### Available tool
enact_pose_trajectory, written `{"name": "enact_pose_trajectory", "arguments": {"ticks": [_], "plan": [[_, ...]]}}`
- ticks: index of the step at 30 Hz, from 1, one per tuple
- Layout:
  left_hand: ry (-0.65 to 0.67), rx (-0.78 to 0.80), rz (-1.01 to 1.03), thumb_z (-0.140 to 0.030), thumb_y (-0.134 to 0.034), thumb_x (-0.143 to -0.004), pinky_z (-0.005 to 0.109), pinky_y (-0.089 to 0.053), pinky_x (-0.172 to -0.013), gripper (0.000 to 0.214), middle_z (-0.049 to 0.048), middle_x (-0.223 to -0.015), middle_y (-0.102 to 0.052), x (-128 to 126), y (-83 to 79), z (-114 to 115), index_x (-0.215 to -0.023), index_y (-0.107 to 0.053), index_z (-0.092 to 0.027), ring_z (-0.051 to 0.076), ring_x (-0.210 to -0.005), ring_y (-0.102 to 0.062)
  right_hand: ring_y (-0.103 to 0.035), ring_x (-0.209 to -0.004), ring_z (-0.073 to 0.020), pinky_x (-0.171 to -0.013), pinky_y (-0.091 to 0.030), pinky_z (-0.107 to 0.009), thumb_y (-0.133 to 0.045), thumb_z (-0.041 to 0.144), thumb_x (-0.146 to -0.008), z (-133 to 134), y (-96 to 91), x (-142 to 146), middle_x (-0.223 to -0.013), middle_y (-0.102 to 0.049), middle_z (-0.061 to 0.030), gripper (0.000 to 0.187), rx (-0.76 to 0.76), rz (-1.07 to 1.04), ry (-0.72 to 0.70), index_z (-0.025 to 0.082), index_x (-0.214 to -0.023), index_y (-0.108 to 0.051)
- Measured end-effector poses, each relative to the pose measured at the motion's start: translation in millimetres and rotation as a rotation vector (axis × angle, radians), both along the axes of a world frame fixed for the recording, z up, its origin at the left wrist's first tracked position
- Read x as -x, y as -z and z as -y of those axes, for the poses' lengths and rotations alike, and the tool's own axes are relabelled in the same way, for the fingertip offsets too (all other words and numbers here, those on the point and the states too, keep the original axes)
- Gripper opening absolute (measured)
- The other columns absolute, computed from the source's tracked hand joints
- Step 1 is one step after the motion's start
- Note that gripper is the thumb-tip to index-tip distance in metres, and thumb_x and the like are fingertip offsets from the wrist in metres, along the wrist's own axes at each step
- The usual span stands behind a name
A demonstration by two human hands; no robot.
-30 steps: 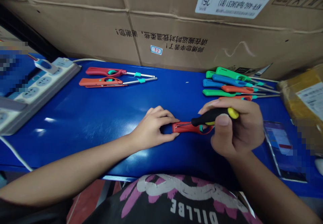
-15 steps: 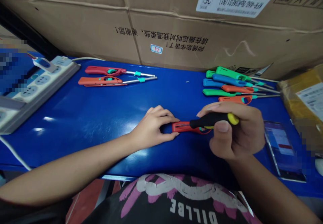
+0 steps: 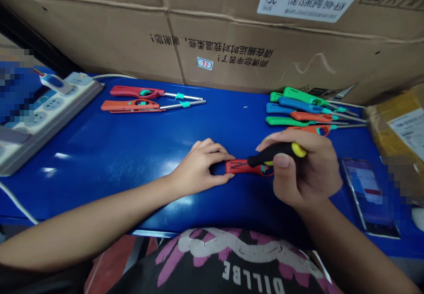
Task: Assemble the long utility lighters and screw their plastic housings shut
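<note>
A red long-neck lighter (image 3: 239, 166) lies on the blue table, its handle end pinched between the thumb and fingers of my left hand (image 3: 202, 166). My right hand (image 3: 306, 170) is closed around a black-and-yellow screwdriver (image 3: 276, 153), held tilted above the lighter. The thin shaft points left along the handle, over its slot; whether the tip touches I cannot tell. A green trigger part shows in the lighter's guard, and the screwdriver and my right hand hide its far end.
Two lighters, a red one (image 3: 135, 92) and an orange one (image 3: 129, 105), lie back left. Several coloured lighters (image 3: 298, 105) are grouped back right. A power strip (image 3: 49, 108) stands left, a phone (image 3: 369, 196) right, with a large carton (image 3: 215, 28) behind and a taped box (image 3: 397, 126) at right.
My right hand has shifted slightly left and up with the screwdriver, and its tip lies a little further left over the handle. My left hand and the lighter have hardly moved.
</note>
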State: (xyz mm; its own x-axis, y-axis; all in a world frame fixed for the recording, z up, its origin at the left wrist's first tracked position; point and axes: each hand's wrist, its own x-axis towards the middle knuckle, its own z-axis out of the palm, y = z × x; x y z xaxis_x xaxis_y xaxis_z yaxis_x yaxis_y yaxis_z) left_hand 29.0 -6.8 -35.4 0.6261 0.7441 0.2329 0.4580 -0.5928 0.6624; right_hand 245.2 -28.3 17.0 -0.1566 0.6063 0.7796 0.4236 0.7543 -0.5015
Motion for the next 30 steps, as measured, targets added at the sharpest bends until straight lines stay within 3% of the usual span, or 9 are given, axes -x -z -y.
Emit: {"name": "enact_pose_trajectory", "arguments": {"ticks": [4,9,14,17,20,22,25,27,30], "plan": [[0.001,-0.001,0.0,-0.037,-0.077,-0.086,0.038,-0.041,-0.088,0.03,0.0036,-0.107,-0.074,0.7,0.9,0.0,-0.113,-0.074,-0.025,0.022,-0.098,-0.061,-0.072,-0.075,-0.019,-0.067,-0.062,-0.034,-0.065,0.02,-0.091,-3.0,1.2,2.0,-0.09,-0.075,-0.0023,0.042,-0.015,0.06,0.032,0.028,-0.132,-0.062],[0.003,-0.014,0.019,-0.035,-0.078,-0.086,0.038,-0.041,-0.088,0.03,0.0032,-0.107,-0.073,0.9,1.8,-0.3,-0.113,-0.074,-0.024,0.021,-0.097,-0.061,-0.072,-0.073,-0.0203,-0.062,-0.062,-0.037,-0.067,0.023,-0.092,-2.1,3.3,2.7,-0.101,-0.077,-0.0021,0.05,-0.053,0.047,0.004,0.036,-0.14,-0.057],[0.014,-0.006,0.029,-0.035,-0.079,-0.085,0.037,-0.041,-0.088,0.031,0.0027,-0.108,-0.073,0.7,1.1,-0.5,-0.113,-0.073,-0.023,0.021,-0.098,-0.061,-0.074,-0.092,-0.0247,-0.072,-0.063,-0.042,-0.058,0.015,-0.09,1.8,-2.9,0.2,-0.126,-0.072,-0.0083,0.059,-0.002,0.083,-0.108,0.028,-0.147,-0.052],[0.014,-0.005,0.029,-0.035,-0.079,-0.085,0.037,-0.04,-0.088,0.03,0.0024,-0.108,-0.073,0.6,0.4,0.0,-0.112,-0.074,-0.023,0.021,-0.097,-0.061,-0.072,-0.084,-0.023,-0.064,-0.061,-0.037,-0.064,0.015,-0.086,-0.6,-6.8,0.1,-0.108,-0.075,-0.0062,0.063,0.018,0.149,-0.13,0.026,-0.147,-0.05],[0.015,0.01,0.028,-0.033,-0.078,-0.086,0.037,-0.04,-0.089,0.025,0.0018,-0.107,-0.073,0.7,-0.2,0.3,-0.109,-0.074,-0.024,0.021,-0.097,-0.061,-0.066,-0.066,-0.0187,-0.051,-0.053,-0.03,-0.075,0.022,-0.083,-2.4,-10.0,0.8,-0.087,-0.073,-0.0001,0.056,-0.059,0.251,0.019,0.03,-0.136,-0.057],[0.016,0.013,0.029,-0.032,-0.078,-0.086,0.037,-0.04,-0.089,0.025,0.0018,-0.107,-0.073,0.9,-0.3,0.2,-0.109,-0.074,-0.024,0.021,-0.097,-0.061,-0.068,-0.07,-0.0188,-0.055,-0.055,-0.03,-0.07,0.026,-0.088,-1.6,-11.5,0.2,-0.096,-0.075,-0.0026,0.05,-0.03,0.265,0.089,0.03,-0.136,-0.058],[0.017,0.012,0.026,-0.033,-0.079,-0.085,0.037,-0.04,-0.089,0.03,0.0025,-0.107,-0.073,1.1,-0.2,-0.4,-0.112,-0.073,-0.023,0.021,-0.097,-0.061,-0.072,-0.087,-0.0217,-0.071,-0.06,-0.034,-0.053,0.027,-0.098,0.6,-12.7,-2.3,-0.117,-0.073,-0.0079,0.053,0.11,0.227,0.039,0.027,-0.151,-0.045],[0.015,0.008,0.028,-0.034,-0.08,-0.084,0.037,-0.04,-0.089,0.031,0.0026,-0.107,-0.073,1.1,-0.3,-0.7,-0.113,-0.073,-0.023,0.021,-0.097,-0.061,-0.072,-0.087,-0.021,-0.073,-0.061,-0.034,-0.053,0.027,-0.099,1.0,-13.6,-3.3,-0.113,-0.073,-0.0078,0.054,0.124,0.248,0.016,0.024,-0.152,-0.044],[0.014,0.011,0.029,-0.033,-0.079,-0.085,0.037,-0.04,-0.089,0.028,0.0022,-0.107,-0.073,0.8,-0.9,-0.5,-0.111,-0.074,-0.023,0.02,-0.097,-0.06,-0.069,-0.07,-0.0167,-0.062,-0.057,-0.028,-0.068,0.028,-0.092,1.2,-16.0,-2.5,-0.092,-0.075,-0.0028,0.044,0.011,0.347,0.116,0.023,-0.135,-0.06]]}}
